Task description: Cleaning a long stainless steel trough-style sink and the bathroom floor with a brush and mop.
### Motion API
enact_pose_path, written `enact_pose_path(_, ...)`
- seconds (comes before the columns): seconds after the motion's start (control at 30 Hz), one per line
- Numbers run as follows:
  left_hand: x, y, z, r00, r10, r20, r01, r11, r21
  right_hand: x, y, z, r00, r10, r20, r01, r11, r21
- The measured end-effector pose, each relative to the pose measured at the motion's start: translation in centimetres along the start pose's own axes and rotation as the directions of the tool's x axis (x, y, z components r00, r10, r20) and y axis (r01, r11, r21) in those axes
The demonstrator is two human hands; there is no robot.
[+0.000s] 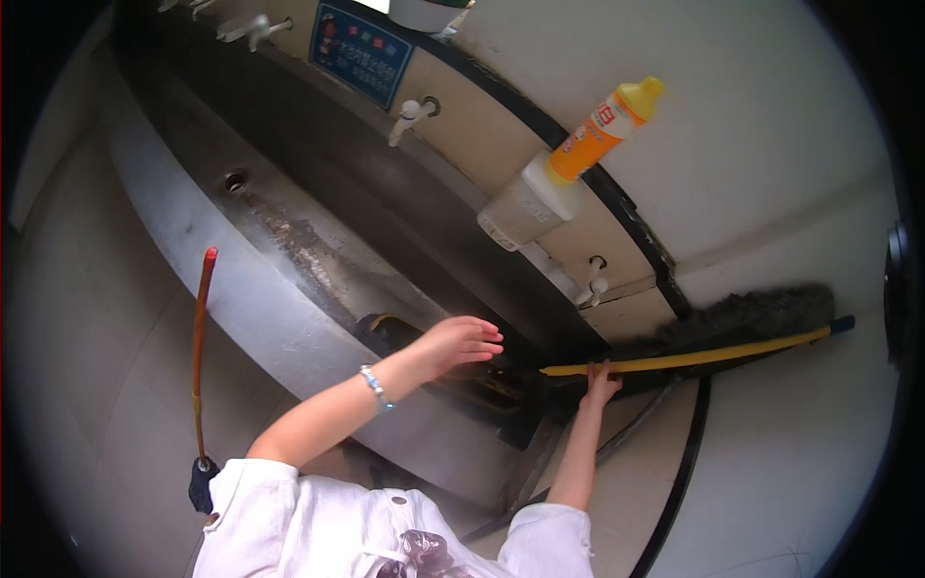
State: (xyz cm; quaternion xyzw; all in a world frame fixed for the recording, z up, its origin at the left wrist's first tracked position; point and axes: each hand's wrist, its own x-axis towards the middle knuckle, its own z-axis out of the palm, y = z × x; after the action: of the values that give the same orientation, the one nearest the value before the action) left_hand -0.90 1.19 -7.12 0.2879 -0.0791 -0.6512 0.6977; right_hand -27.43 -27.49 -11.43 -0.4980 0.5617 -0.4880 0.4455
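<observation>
My right hand (602,382) has its fingers closed on a long yellow pole (718,360) with a dark blue end, near the sink's right corner. The pole slants up to the right. Beside it lies a fuzzy dark grey mass (766,313), perhaps a duster or mop head. My left hand (461,344), with a beaded bracelet on its wrist, hovers over the metal trough sink (226,279); its fingers are stretched out and hold nothing. Below it in the trough lies a dark object with a yellow edge (385,326), partly hidden by my arm, so its kind is unclear.
A white jug (530,204) and an orange bottle with a yellow cap (595,135) stand by the tiled wall. White taps (414,114) line it, with a blue sign (361,53) among them. A brown stick (200,337) with a black end leans left of the sink.
</observation>
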Motion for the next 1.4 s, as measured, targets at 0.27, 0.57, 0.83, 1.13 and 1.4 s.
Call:
enact_pose_path(0.27,16.4,-5.1,1.7,0.949,0.026,-0.315,-0.063,0.992,-0.108,-7.7,-9.6,12.8,0.553,-0.802,0.223,0.829,0.504,-0.244)
enact_pose_path(0.57,25.8,-8.3,5.1,0.902,0.022,-0.430,-0.110,0.977,-0.181,-3.1,-7.2,15.0,0.580,-0.769,0.270,0.814,0.540,-0.213)
enact_pose_path(0.83,29.3,-9.5,6.9,0.871,0.027,-0.490,-0.179,0.947,-0.266,-0.2,-7.0,13.6,0.760,-0.543,0.357,0.502,0.839,0.209)
enact_pose_path(1.13,30.5,-11.6,4.1,0.783,0.056,-0.619,0.060,0.984,0.165,3.8,4.2,15.2,0.855,0.175,0.488,-0.501,0.519,0.692)
enact_pose_path(1.4,28.4,-9.5,-2.8,0.820,0.035,-0.572,0.060,0.987,0.147,1.1,9.8,20.7,0.722,0.486,0.493,-0.665,0.684,0.299)
